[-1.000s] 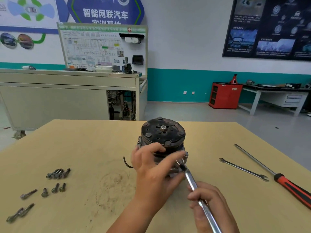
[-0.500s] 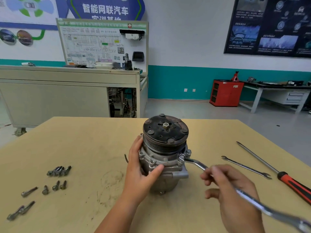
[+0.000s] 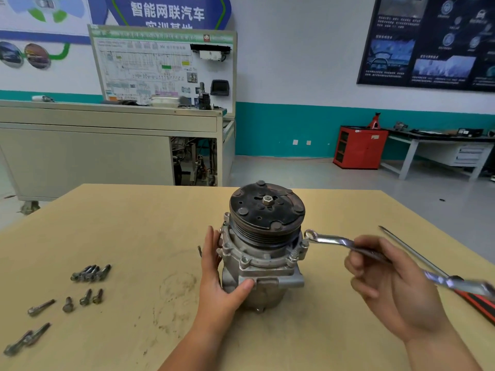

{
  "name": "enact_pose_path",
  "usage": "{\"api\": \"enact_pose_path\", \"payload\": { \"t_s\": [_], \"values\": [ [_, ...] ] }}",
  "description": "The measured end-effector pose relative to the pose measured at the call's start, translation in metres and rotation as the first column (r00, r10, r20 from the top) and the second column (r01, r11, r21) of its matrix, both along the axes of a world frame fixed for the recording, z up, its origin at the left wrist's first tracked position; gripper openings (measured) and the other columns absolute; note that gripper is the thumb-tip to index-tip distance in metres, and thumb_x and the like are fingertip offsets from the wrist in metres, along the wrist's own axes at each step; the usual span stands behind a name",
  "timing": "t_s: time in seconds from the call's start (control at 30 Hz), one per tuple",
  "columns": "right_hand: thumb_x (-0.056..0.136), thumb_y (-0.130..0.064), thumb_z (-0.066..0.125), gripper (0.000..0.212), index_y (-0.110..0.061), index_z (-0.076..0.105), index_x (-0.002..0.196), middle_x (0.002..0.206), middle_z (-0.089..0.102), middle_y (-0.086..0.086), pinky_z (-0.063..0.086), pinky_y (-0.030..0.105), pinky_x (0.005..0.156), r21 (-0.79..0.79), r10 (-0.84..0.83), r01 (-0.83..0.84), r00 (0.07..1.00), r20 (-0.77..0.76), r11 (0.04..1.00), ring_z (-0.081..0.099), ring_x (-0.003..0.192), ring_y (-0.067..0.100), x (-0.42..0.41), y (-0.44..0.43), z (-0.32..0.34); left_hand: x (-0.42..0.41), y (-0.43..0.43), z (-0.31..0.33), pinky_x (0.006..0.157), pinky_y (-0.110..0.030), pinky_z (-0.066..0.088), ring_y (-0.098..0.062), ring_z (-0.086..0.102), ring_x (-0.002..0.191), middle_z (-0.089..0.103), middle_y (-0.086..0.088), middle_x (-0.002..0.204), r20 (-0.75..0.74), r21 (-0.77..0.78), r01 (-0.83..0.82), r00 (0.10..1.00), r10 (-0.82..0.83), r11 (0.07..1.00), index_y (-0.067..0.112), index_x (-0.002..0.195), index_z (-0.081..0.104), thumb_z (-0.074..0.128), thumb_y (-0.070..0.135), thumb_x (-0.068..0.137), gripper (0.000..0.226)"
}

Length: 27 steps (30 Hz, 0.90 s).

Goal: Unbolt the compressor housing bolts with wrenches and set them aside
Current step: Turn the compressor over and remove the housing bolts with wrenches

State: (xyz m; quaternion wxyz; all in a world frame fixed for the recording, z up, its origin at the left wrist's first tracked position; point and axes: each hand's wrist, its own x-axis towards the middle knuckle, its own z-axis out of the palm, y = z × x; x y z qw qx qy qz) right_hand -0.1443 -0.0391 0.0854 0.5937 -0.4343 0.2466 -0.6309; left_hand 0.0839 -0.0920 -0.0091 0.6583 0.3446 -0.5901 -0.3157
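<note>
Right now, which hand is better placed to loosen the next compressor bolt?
Right. The right hand holds the wrench, its ring end close to a bolt on the compressor; the left hand steadies it.

Single head view, close above table [image 3: 134, 223], facing forward-down; workshop wall beyond.
</note>
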Motion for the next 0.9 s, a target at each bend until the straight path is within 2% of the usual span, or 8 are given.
{"api": "enact_pose_path", "payload": {
  "t_s": [0.07, 0.13, 0.17, 0.5, 0.57, 0.7, 0.8, 0.9],
  "values": [
    [0.056, -0.047, 0.082, 0.039, -0.015, 0.076, 0.076, 0.069, 0.068, 0.010, 0.032, 0.010, 0.038, -0.009, -0.140, 0.139, 0.990, -0.033, 0.990, 0.059, 0.055, 0.010, 0.011, 0.020, -0.015, 0.000, -0.002, 0.000, 0.110, -0.032, 0.037, -0.011, 0.037, 0.138, 0.033, 0.004, 0.153, -0.020, 0.016, 0.012, 1.000, -0.011, 1.000, 0.055, 0.142, 0.016, 0.078, 0.049, 0.059, 0.104],
    [0.079, -0.018, 0.067, 0.011, -0.018, 0.078, 0.076, 0.073, 0.072, 0.015, 0.034, 0.010, 0.038, -0.059, -0.322, 0.317, 0.941, -0.101, 0.946, 0.066, 0.057, 0.015, 0.026, 0.031, -0.029, 0.000, -0.003, 0.000, 0.106, -0.024, 0.039, -0.012, 0.039, 0.137, 0.033, 0.000, 0.153, -0.027, 0.037, 0.025, 0.999, -0.024, 0.999, 0.050, 0.143, 0.013, 0.080, 0.061, 0.055, 0.111],
    [0.080, -0.006, 0.059, 0.025, -0.022, 0.078, 0.078, 0.075, 0.073, 0.016, 0.036, 0.012, 0.039, -0.094, -0.414, 0.404, 0.901, -0.133, 0.910, 0.068, 0.060, 0.018, 0.034, 0.033, -0.035, 0.000, -0.003, 0.000, 0.104, -0.021, 0.040, -0.012, 0.040, 0.136, 0.034, -0.001, 0.152, -0.027, 0.048, 0.030, 0.999, -0.029, 0.998, 0.049, 0.144, 0.012, 0.080, 0.060, 0.055, 0.112],
    [0.073, -0.030, 0.059, 0.026, -0.036, 0.070, 0.095, 0.077, 0.075, -0.009, 0.045, 0.009, 0.053, -0.396, -0.658, 0.533, 0.676, -0.331, 0.748, 0.071, 0.069, 0.009, 0.072, 0.049, -0.026, 0.001, -0.005, -0.002, 0.089, -0.007, 0.042, 0.006, 0.051, 0.121, 0.047, 0.034, 0.134, -0.007, 0.067, 0.102, 0.995, -0.101, 0.993, 0.030, 0.142, 0.025, 0.073, 0.041, 0.059, 0.097],
    [0.072, -0.024, 0.059, 0.025, -0.034, 0.072, 0.091, 0.075, 0.075, -0.006, 0.045, 0.008, 0.054, -0.389, -0.621, 0.492, 0.693, -0.366, 0.779, 0.070, 0.066, 0.009, 0.069, 0.046, -0.021, 0.002, -0.005, 0.000, 0.092, -0.008, 0.041, 0.004, 0.049, 0.124, 0.045, 0.034, 0.135, -0.006, 0.067, 0.098, 0.995, -0.098, 0.993, 0.027, 0.143, 0.024, 0.079, 0.049, 0.056, 0.105],
    [0.076, 0.002, 0.052, 0.029, -0.015, 0.075, 0.069, 0.063, 0.069, 0.018, 0.036, 0.014, 0.039, -0.168, -0.337, 0.299, 0.895, -0.291, 0.939, 0.061, 0.047, 0.019, 0.041, 0.026, -0.005, 0.002, -0.003, 0.000, 0.092, -0.009, 0.042, 0.002, 0.049, 0.124, 0.046, 0.032, 0.135, -0.008, 0.092, 0.090, 0.996, -0.090, 0.992, 0.028, 0.142, 0.027, 0.080, 0.052, 0.054, 0.105],
    [0.063, -0.024, 0.059, 0.017, -0.014, 0.066, 0.052, 0.044, 0.053, 0.011, 0.030, 0.014, 0.038, 0.031, -0.075, 0.086, 0.961, -0.267, 0.996, 0.039, 0.039, 0.016, 0.016, -0.006, 0.013, 0.002, -0.003, -0.002, 0.092, -0.009, 0.042, 0.004, 0.049, 0.124, 0.047, 0.033, 0.134, 0.002, 0.093, 0.079, 0.997, -0.080, 0.992, 0.029, 0.142, 0.027, 0.075, 0.047, 0.058, 0.099],
    [0.027, -0.033, 0.080, 0.036, -0.013, 0.061, 0.050, 0.033, 0.026, -0.002, 0.019, 0.015, 0.039, 0.110, 0.165, -0.137, 0.938, -0.305, 0.984, 0.014, 0.043, 0.012, 0.010, -0.035, 0.030, 0.003, -0.002, -0.002, 0.092, -0.009, 0.042, 0.003, 0.049, 0.124, 0.047, 0.032, 0.134, -0.003, 0.102, 0.075, 0.997, -0.075, 0.992, 0.030, 0.143, 0.027, 0.071, 0.043, 0.060, 0.094]
  ]
}}
